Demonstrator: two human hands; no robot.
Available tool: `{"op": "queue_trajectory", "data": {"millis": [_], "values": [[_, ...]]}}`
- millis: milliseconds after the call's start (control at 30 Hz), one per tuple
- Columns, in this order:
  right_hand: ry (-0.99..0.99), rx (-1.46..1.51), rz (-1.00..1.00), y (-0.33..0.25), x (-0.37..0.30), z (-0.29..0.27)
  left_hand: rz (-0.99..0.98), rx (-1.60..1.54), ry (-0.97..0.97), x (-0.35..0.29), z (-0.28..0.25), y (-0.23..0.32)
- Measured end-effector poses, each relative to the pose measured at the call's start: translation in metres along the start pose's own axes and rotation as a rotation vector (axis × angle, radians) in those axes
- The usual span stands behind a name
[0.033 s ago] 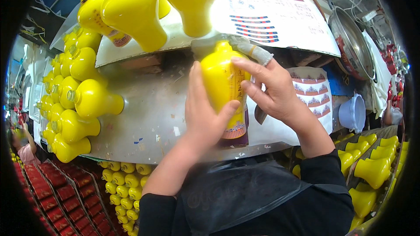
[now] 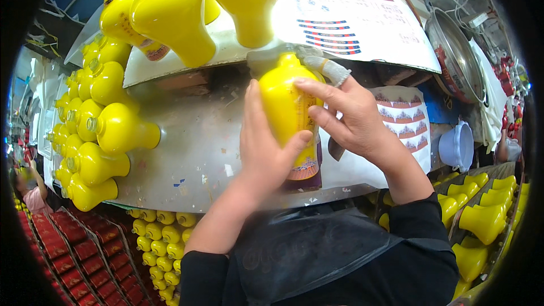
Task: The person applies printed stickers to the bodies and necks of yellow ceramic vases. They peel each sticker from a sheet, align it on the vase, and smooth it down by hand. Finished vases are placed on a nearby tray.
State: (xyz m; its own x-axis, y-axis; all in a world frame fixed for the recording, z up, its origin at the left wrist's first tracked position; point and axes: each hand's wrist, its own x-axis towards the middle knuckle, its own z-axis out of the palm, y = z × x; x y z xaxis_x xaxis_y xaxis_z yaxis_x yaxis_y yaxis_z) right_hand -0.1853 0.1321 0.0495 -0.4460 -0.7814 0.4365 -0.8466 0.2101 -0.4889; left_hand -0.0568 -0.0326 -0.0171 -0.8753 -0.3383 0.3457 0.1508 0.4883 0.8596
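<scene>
I judge the decorating of the yellow bottle (image 2: 277, 96) in hand to be well along: a patterned band (image 2: 304, 169) rings its base, and a lettered panel (image 2: 302, 120) runs down its front. I see no dark band at its neck, whereas a decorated bottle (image 2: 121, 18) at the upper left carries one there, so that part may be left to do. The plain bottles (image 2: 113, 130) along the left of the desk (image 2: 187, 161) show me no decoration, and printed strips (image 2: 330, 37) lie on the white sheet beyond.

The bottle is near the middle of my view, over the desk's near part, neck pointing away from the person; how it is propped I cannot tell. The left hand (image 2: 264, 139) holds it, fingers straight along its left side, thumb across the lower front. The right hand (image 2: 358, 116) comes in from the right, index finger and thumb parted, tips at the panel. One of its fingers wears a pale cloth wrap (image 2: 335, 71).
</scene>
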Motion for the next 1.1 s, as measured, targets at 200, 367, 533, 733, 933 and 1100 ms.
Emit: {"op": "queue_trajectory", "data": {"millis": [200,367,533,733,933,1100], "values": [[-0.182,-0.13,0.123,-0.008,0.005,-0.004,-0.003,0.07,-0.033,-0.006,0.005,-0.009],[-0.205,-0.218,0.13,-0.019,0.013,-0.005,-0.029,-0.056,-0.063,-0.005,0.005,-0.02],[-0.194,-0.226,0.171,-0.025,0.015,-0.005,0.009,-0.037,-0.104,-0.007,0.001,-0.025],[-0.116,-0.091,0.215,-0.017,0.013,-0.004,-0.067,-0.224,-0.128,-0.005,0.0,-0.025],[0.019,0.053,0.236,-0.016,0.003,0.003,-0.194,-0.428,-0.114,-0.005,0.006,-0.015],[0.034,0.056,0.358,-0.015,0.008,0.01,0.137,-0.026,0.088,0.007,0.006,-0.01]]}}
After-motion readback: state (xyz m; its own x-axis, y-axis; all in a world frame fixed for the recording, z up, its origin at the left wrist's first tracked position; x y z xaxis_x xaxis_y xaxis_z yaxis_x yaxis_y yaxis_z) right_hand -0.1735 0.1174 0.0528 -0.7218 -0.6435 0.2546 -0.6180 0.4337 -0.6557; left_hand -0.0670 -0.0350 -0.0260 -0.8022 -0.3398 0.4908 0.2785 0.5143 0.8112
